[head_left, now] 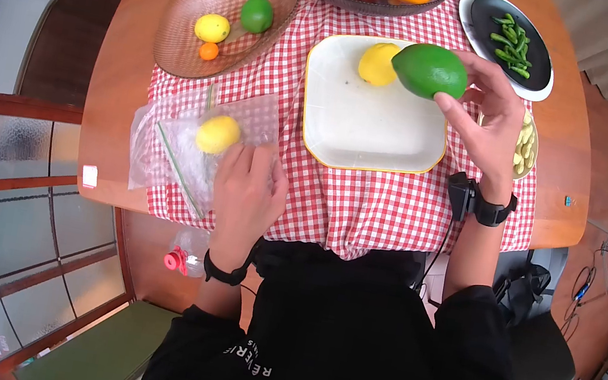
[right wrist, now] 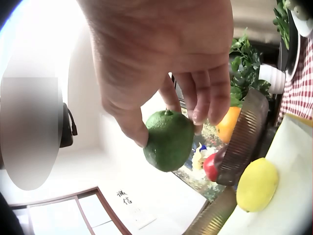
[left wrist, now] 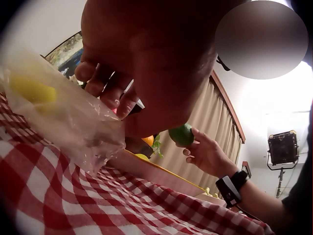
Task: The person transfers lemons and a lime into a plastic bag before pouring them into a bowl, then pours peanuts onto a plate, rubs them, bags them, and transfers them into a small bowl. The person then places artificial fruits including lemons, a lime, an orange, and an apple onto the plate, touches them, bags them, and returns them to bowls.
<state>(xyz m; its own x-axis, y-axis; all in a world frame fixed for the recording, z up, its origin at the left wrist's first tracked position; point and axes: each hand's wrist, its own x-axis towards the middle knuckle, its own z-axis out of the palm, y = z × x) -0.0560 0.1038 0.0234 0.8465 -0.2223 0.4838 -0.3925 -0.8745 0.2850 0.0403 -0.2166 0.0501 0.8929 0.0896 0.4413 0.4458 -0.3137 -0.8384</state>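
My right hand [head_left: 494, 117] holds a green lime [head_left: 430, 71] between thumb and fingers, raised above the right side of a white rectangular tray [head_left: 369, 133]. A yellow lemon [head_left: 376, 65] rests in that tray, partly covered by the lime in the head view. My left hand [head_left: 247, 185], fingers relaxed, is over the near right edge of a clear zip bag [head_left: 256, 115]. Inside the bag another lemon [head_left: 218, 134] shows through the film, close to the fingertips. From the left wrist view, the bag [left wrist: 88, 132] bulges up beside the left hand.
A brown glass bowl [head_left: 177, 35] at the far left holds a lemon, a lime and a small orange fruit. Behind the tray stands a larger fruit bowl [head_left: 369, 5]. At right are a black plate [head_left: 487, 40] of green chilies and a partly hidden bowl [head_left: 528, 166] of pale pieces.
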